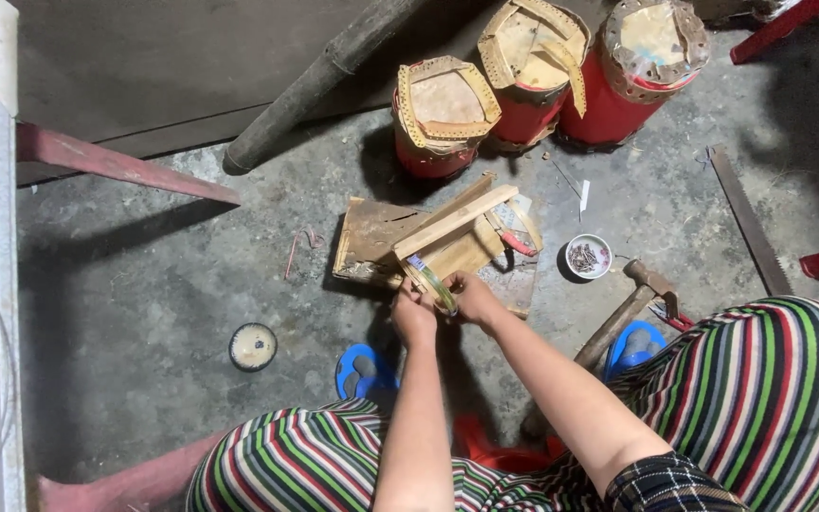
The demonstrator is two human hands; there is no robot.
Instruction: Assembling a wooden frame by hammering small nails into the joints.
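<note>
Left hand (414, 316) and right hand (472, 296) both closed on a thin green strip (436, 285), fingertips hidden underneath.

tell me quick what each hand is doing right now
Left hand: closed, pinching the thin strip loop.
Right hand: closed on the same loop, over the wooden block.
</note>
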